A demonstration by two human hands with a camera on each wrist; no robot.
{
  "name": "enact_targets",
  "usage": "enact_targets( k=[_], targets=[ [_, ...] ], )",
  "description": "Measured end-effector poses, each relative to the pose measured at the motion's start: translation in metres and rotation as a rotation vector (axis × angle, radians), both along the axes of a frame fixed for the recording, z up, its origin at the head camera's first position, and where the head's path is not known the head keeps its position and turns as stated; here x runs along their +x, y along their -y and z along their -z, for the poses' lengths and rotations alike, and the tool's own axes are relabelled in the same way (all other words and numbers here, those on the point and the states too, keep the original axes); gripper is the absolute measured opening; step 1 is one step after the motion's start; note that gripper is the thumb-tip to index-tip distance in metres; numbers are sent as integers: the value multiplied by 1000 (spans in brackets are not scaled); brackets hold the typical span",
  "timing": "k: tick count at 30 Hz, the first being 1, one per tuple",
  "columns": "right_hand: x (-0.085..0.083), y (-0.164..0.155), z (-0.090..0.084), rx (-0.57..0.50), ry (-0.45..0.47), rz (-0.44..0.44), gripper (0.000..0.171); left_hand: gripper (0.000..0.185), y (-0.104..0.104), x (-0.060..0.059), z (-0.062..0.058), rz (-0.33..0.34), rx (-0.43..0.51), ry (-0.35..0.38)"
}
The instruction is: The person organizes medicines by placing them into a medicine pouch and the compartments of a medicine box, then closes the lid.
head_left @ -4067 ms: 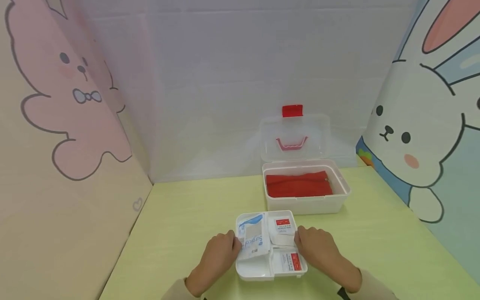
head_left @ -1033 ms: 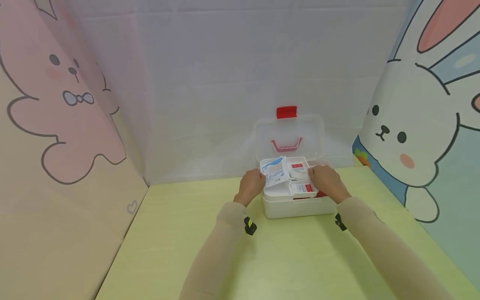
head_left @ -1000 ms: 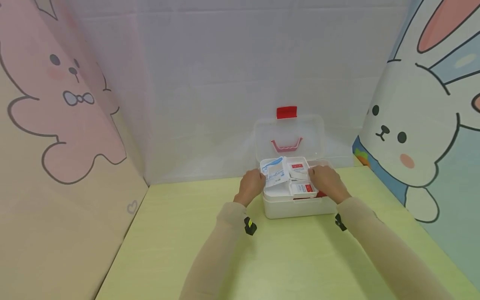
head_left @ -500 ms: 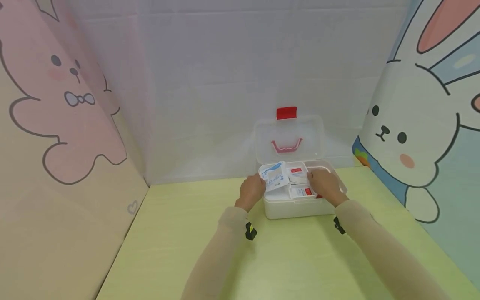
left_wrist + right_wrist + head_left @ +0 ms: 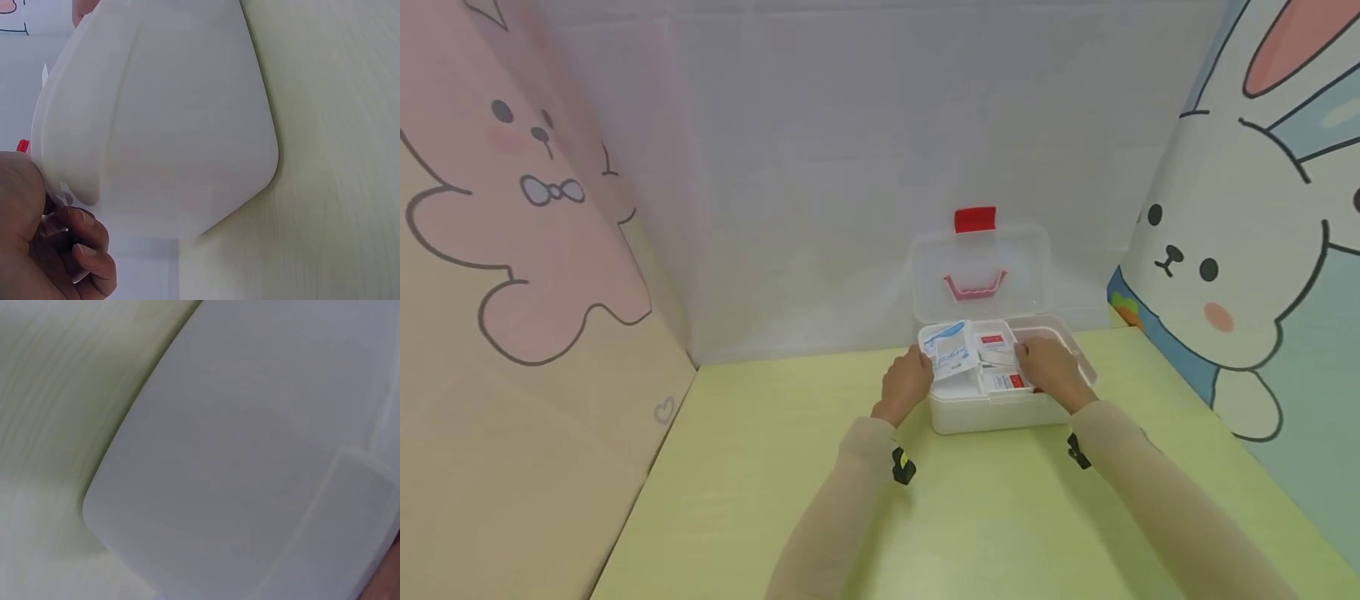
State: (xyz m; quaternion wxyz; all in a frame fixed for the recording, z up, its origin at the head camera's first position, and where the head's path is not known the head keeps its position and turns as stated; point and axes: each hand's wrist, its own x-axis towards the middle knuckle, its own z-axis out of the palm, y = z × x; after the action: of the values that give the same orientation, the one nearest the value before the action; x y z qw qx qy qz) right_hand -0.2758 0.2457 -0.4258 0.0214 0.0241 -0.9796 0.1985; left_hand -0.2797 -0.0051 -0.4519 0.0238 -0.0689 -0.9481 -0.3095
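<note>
A white divided tray [image 5: 953,388] sits within the left part of the white plastic box [image 5: 992,417], its right side over the box's interior. In it lie a blue-and-white "Surgical" packet [image 5: 951,354] and small white packets [image 5: 1002,381] with red labels. My left hand [image 5: 906,385] grips the tray's left edge; in the left wrist view its fingers [image 5: 94,265] curl at the rim. My right hand [image 5: 1049,369] pinches the tray's right edge, inside the box opening. Mostly hidden beneath that hand is red cloth. The right wrist view shows mainly the box wall [image 5: 231,462].
The box's clear lid [image 5: 1030,267] stands open behind it, with a pink handle [image 5: 976,287] and a red latch [image 5: 975,219]. A pale back wall [image 5: 820,183] rises behind the yellow-green table [image 5: 760,467]. Printed side walls flank it.
Both hands have carried the tray from the table in front, forward and into the box. Over the last second it has come down a little, and the hands still hold it.
</note>
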Motion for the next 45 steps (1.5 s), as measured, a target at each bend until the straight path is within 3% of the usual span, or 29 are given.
enact_targets(
  k=[6, 10, 14, 22, 26, 30, 33, 39, 41, 45],
  targets=[
    [-2, -2, 6, -30, 26, 15, 35, 34, -2, 0, 3, -29, 11, -6],
    [-4, -4, 9, -50, -10, 32, 37, 33, -2, -1, 2, -38, 55, -27],
    [-3, -5, 10, -85, -54, 47, 36, 34, -2, -3, 8, -49, 173, -12],
    [3, -11, 3, -100, -188, 85, 36, 31, -3, -7, 16, -171, 463, -73],
    [4, -25, -2, -151, -300, 106, 32, 44, -4, -11, 17, -174, 655, 9],
    [4, -47, -3, -226, -334, 108, 39, 57, -5, -11, 23, -139, 779, 133],
    [5, -64, -1, -297, -226, 81, 50, 61, -7, -9, 26, -86, 852, 204],
    [5, -83, 10, -511, 171, 45, 71, 61, -16, -7, 27, -39, 925, 237],
    [4, -85, 14, -582, 233, 34, 72, 61, -19, -5, 25, -44, 919, 247],
    [2, -85, 19, -688, 261, 12, 70, 59, -23, -2, 23, -79, 921, 259]
  ],
)
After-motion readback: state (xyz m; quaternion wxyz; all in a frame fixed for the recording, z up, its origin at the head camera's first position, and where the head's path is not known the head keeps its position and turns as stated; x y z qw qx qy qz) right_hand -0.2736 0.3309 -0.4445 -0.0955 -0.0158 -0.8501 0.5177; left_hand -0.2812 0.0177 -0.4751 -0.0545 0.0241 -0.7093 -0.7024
